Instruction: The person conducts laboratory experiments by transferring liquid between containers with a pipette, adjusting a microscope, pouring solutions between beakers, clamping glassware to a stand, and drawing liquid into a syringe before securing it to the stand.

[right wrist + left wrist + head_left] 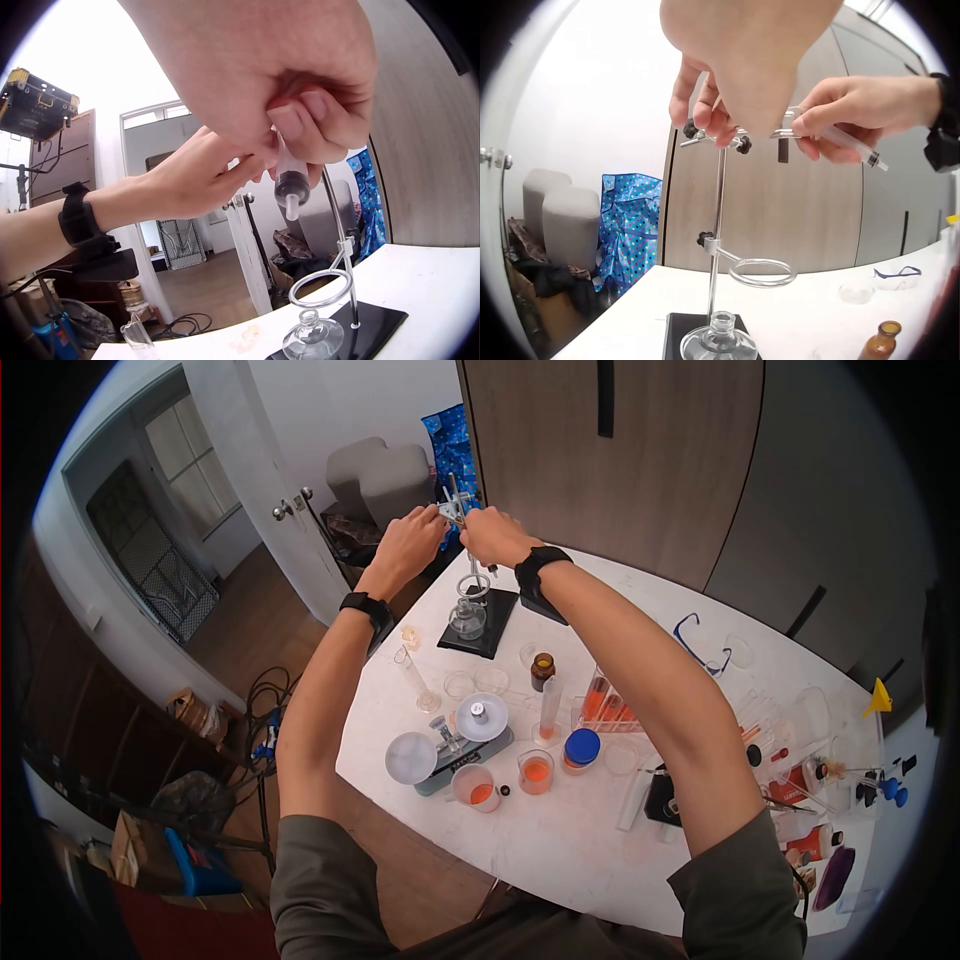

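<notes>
My right hand [497, 538] grips a clear plastic syringe [847, 141] with a black seal near its tip, which points outward below the fingers. Beside it, my left hand [412, 545] holds the metal clamp [739, 139] near the top of the ring stand's rod [718, 202]; its thumb is hidden in the left wrist view. Black knobs show on the clamp. Lower on the rod, a metal ring [763, 274] sticks out over a squat, short-necked glass vessel [313, 339], which stands on the black base [497, 628].
Nearer me on the white table [400, 825] stand a balance [465, 745], a glass measuring cylinder [424, 695], beakers of orange liquid [536, 774], a blue-lidded jar [581, 748] and an amber bottle [542, 671]. Blue-framed glasses [690, 640] and crowded glassware lie to the right.
</notes>
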Available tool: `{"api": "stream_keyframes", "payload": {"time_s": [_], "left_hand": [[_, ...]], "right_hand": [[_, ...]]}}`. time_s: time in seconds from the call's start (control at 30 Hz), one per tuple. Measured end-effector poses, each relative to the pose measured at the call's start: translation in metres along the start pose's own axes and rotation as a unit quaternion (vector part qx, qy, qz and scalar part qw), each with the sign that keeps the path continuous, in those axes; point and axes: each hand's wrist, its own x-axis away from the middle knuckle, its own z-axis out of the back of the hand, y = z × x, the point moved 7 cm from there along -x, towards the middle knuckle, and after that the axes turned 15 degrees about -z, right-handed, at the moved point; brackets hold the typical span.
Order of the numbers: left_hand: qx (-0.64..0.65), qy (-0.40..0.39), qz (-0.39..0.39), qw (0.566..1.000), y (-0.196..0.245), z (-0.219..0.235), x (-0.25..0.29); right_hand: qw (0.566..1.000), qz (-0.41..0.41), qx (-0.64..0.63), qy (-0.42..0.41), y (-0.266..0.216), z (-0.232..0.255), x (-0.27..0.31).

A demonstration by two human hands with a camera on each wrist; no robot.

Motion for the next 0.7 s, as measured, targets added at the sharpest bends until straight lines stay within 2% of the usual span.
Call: {"api": "stream_keyframes", "payload": {"time_s": [0.23, 0.37, 0.4, 0.43, 0.47, 0.5, 0.53, 0.57, 0.63, 0.7], "left_hand": [[0.021, 0.036, 0.009, 0.999, 0.000, -0.006, 0.005], [0.069, 0.064, 0.018, 0.995, -0.006, -0.014, 0.006], [0.187, 0.068, 0.092, 0.976, -0.016, -0.022, 0.007], [0.300, 0.070, 0.164, 0.937, -0.024, -0.032, 0.009], [0.300, 0.070, 0.163, 0.937, -0.024, -0.034, 0.007], [0.533, 0.076, 0.304, 0.786, -0.029, -0.058, 0.016], [0.714, 0.074, 0.415, 0.559, -0.020, -0.080, 0.024], [0.714, 0.074, 0.415, 0.559, -0.024, -0.081, 0.024], [0.869, 0.031, 0.385, 0.309, -0.016, -0.096, 0.022], [0.873, 0.008, 0.367, 0.321, -0.014, -0.093, 0.018]], "right_hand": [[1.000, -0.005, -0.012, -0.022, 0.000, 0.002, 0.005], [1.000, 0.007, -0.006, 0.009, 0.000, 0.000, 0.002], [1.000, 0.006, -0.008, 0.013, 0.000, 0.000, 0.002], [1.000, 0.006, -0.009, 0.015, 0.000, 0.000, 0.002], [1.000, 0.006, -0.009, 0.016, 0.000, 0.001, 0.001], [1.000, -0.001, -0.012, 0.001, 0.001, 0.000, 0.000], [1.000, -0.008, -0.016, -0.014, 0.002, -0.001, 0.000], [1.000, -0.008, -0.017, -0.014, 0.003, -0.001, 0.000], [0.999, 0.018, -0.022, -0.017, 0.003, -0.002, -0.002], [0.999, 0.005, -0.022, -0.023, 0.004, -0.002, -0.002]]}}
